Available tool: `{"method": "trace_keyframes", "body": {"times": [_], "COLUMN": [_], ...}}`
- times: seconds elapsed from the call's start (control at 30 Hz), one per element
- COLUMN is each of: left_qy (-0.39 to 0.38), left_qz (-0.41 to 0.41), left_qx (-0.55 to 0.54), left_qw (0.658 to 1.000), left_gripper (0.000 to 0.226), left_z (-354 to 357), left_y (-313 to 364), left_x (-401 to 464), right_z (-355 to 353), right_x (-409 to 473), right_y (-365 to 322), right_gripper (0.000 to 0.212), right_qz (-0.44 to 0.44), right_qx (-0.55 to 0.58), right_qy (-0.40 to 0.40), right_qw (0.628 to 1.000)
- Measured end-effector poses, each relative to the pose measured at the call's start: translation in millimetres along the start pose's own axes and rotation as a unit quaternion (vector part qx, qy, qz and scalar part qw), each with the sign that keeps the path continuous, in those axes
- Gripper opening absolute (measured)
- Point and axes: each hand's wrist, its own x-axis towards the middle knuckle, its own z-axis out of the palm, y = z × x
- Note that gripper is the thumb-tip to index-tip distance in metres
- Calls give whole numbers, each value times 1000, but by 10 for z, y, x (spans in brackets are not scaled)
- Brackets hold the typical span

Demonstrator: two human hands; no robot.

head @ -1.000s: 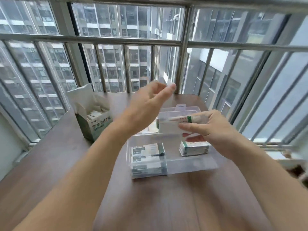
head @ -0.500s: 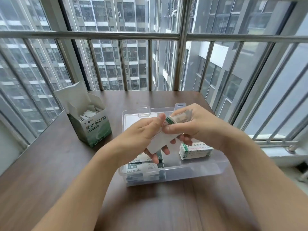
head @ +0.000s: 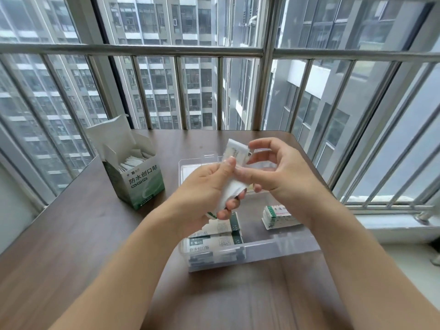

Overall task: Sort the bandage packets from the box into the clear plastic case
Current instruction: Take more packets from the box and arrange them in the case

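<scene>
Bandage packets, a small white sheaf of them, are held upright above the clear plastic case, over its middle. The left hand grips the lower part of the sheaf, thumb across the front and fingers curled round behind. The right hand pinches the sheaf's top edge between thumb and forefinger while its other fingers lie against the side. The step in hand looks like squaring up or counting off a batch before it goes in. The next move probably calls for lowering the sheaf flat into a free part of the case, keeping the packets from fanning apart.

Inside the case, one stack of packets lies at the near left corner, directly below the left hand, and a second stack sits toward the right wall. The box stands open well to the left of the case on the table, more packets showing in its mouth, so a good share of the sorting appears left.
</scene>
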Motion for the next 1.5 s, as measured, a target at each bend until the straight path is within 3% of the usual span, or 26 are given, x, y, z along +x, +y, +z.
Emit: {"method": "trace_keyframes", "body": {"times": [0.1,0.2,0.47,0.67,0.87,1.07,1.23,1.4,1.5], "left_qy": [65,98,72,72,113,119,108,110,125], "left_qz": [31,61,50,66,107,117,113,67,48], "left_qx": [-18,-26,-63,-3,38,34,59,-10,-59], "left_qw": [997,993,994,995,987,985,986,992,989], "left_gripper": [36,43,33,16,24,20,30,37,33], "left_z": [44,69,96,83,57,96,107,120,88], "left_y": [-4,-2,11,-18,-24,0,-4,36,42], "left_x": [10,10,-35,-20,-39,-38,-49,-64,-48], "right_z": [-12,59,79,66,58,-11,78,53,-24], "right_x": [-64,-129,-87,-67,-58,-34,-88,-77,-59], "right_y": [-51,-44,-14,13,22,52,57,21,-10], "right_gripper": [58,37,10,13,38,22,17,17,16], "right_qz": [14,25,73,58,95,140,78,62,5], "right_qx": [23,1,97,170,218,234,173,204,226], "right_qy": [43,13,20,20,31,-33,-52,-10,14], "right_qw": [999,1000,992,983,971,962,980,977,974]}}
